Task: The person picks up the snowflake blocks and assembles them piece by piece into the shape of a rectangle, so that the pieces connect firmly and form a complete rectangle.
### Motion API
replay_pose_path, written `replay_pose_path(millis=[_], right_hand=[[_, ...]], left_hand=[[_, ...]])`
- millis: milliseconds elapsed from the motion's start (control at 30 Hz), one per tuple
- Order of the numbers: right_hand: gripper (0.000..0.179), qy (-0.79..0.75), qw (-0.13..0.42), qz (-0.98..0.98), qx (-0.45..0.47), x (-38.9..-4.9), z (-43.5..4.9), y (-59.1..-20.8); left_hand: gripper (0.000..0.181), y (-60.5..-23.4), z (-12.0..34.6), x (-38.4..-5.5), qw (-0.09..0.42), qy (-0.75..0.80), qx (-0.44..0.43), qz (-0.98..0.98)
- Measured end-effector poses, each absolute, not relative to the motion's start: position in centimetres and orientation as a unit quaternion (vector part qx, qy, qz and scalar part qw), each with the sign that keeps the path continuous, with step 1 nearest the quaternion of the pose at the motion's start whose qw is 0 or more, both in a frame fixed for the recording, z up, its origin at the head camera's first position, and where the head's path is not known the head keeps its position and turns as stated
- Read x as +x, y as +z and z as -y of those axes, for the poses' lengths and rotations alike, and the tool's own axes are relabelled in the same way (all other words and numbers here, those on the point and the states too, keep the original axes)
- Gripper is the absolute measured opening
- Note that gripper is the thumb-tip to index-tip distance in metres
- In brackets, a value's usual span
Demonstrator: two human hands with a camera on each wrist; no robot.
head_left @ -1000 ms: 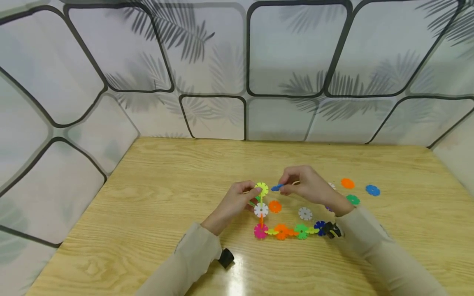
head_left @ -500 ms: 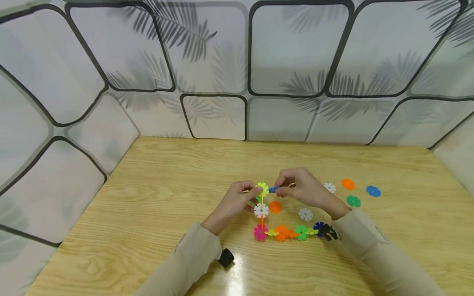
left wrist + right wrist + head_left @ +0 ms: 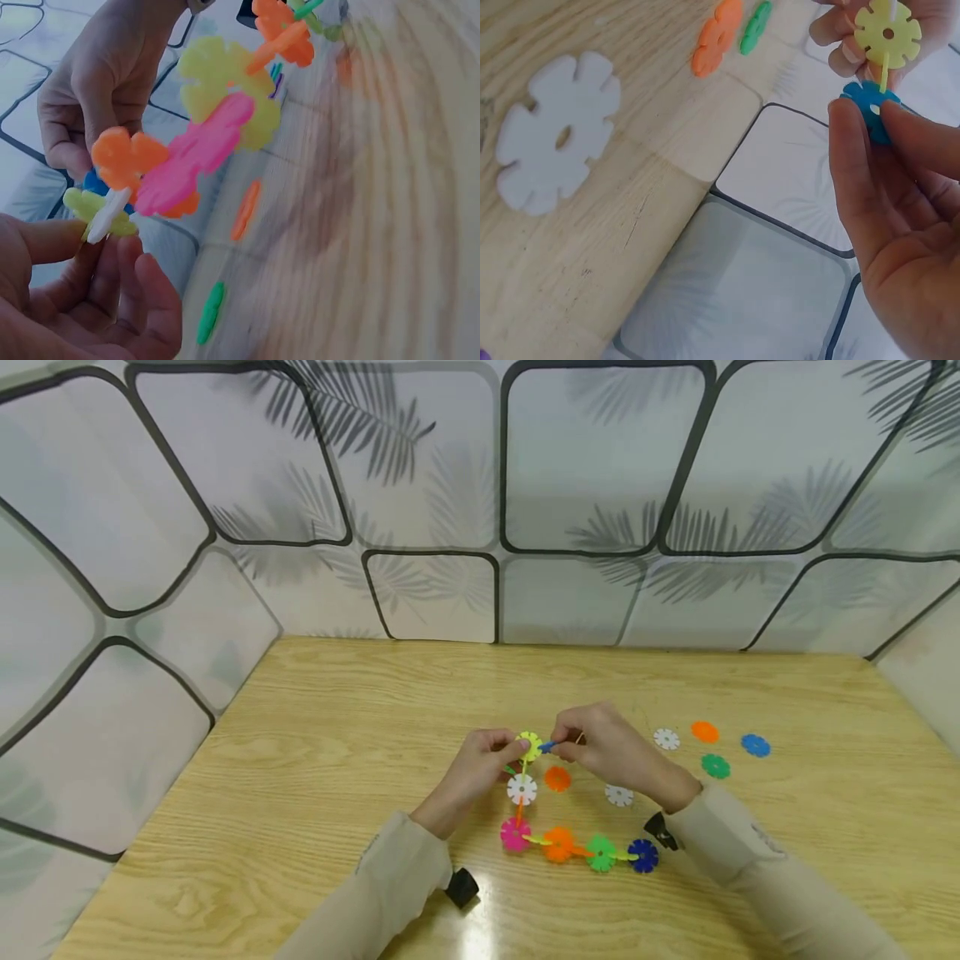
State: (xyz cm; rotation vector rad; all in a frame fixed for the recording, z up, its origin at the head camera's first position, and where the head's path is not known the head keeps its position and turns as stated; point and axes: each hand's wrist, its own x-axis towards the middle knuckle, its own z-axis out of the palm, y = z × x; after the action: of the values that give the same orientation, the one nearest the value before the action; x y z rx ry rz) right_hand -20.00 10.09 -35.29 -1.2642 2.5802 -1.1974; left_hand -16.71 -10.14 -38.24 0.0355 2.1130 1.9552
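Note:
My left hand [image 3: 474, 772] pinches a yellow slotted disc [image 3: 534, 746] at the top of a linked chain of plastic flower discs. My right hand [image 3: 618, 750] pinches a blue disc [image 3: 868, 112] between thumb and fingers. The blue disc's edge meets the yellow disc; whether their slots are engaged, I cannot tell. From the yellow disc the chain runs toward me through a white disc [image 3: 522, 789] to a magenta disc [image 3: 516, 834]. There it bends right through an orange disc [image 3: 558, 844] and a green disc [image 3: 601, 853] to a dark blue disc [image 3: 642, 856].
Inside the chain's bend lie a loose orange disc [image 3: 557, 778] and a white-grey disc [image 3: 619, 795]. Several more loose discs, including an orange one [image 3: 705, 732] and a blue one [image 3: 756, 745], lie right on the wooden table [image 3: 360, 710]. A patterned wall [image 3: 442, 597] stands behind.
My right hand has moved left, bringing the blue disc to the yellow one. The chain's lower part has shifted slightly left and toward me. My left hand has stayed nearly in place.

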Motion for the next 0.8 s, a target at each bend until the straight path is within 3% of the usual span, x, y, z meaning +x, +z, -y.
replay_pose_path(millis=[367,667,800], right_hand=[[0.016,-0.387,-0.020,-0.837,-0.386,-19.99,-9.79,-35.32],[0.016,-0.386,-0.010,-0.842,-0.376,-20.20,-10.38,-35.36],[0.016,-0.388,-0.006,-0.844,-0.371,-20.28,-10.67,-35.29]], left_hand=[[0.024,-38.39,9.64,-16.51,0.111,0.685,-0.011,-0.720],[0.026,-38.45,10.09,-16.79,0.142,0.689,0.039,-0.710],[0.050,-38.42,10.59,-16.85,0.174,0.681,0.082,-0.707]])
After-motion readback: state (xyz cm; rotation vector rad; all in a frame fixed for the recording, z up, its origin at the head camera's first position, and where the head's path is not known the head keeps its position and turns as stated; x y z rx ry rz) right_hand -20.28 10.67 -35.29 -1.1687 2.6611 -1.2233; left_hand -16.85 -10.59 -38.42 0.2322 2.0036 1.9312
